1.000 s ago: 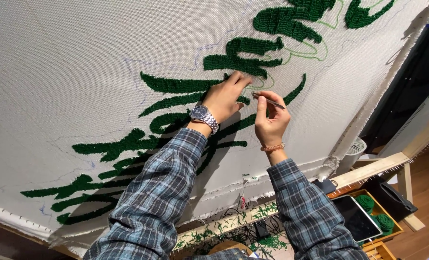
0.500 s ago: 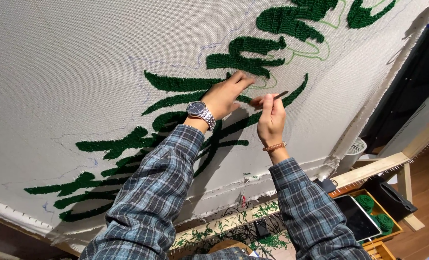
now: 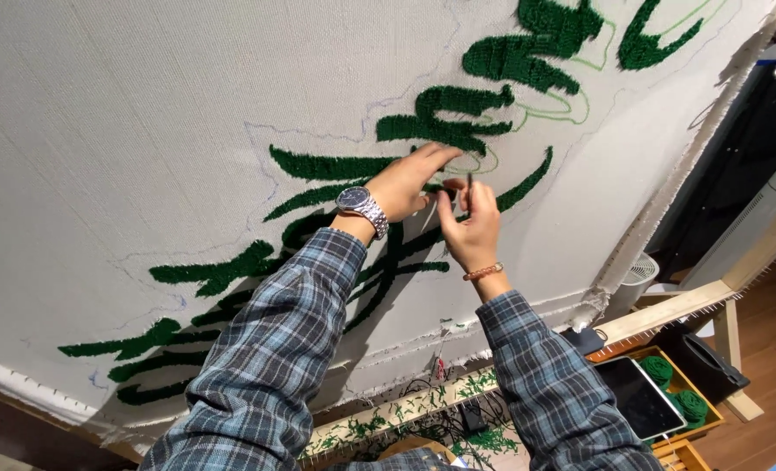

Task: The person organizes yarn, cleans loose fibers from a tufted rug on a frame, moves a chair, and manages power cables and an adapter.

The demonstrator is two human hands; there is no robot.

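Observation:
A large white tufting cloth [image 3: 187, 113] is stretched on a wooden frame, with dark green tufted strokes [image 3: 336, 164] running across it. My left hand [image 3: 405, 183], with a silver wristwatch [image 3: 362, 208], lies flat on the cloth with its fingers on a green stroke. My right hand [image 3: 471, 225], with a bead bracelet, pinches a thin dark tool [image 3: 469, 187] held upright just beside the left fingertips. Both arms wear blue plaid sleeves.
The wooden frame rail [image 3: 667, 310] runs along the cloth's lower right edge. Below lie a dark tablet [image 3: 636, 397], green yarn balls [image 3: 676, 392] in a wooden box, a small white fan [image 3: 636, 270] and green yarn scraps [image 3: 379, 423] on a ledge.
My right hand has turned the thin tool from lying sideways to upright. Both hands stay on the same spot of the cloth; the view has shifted slightly.

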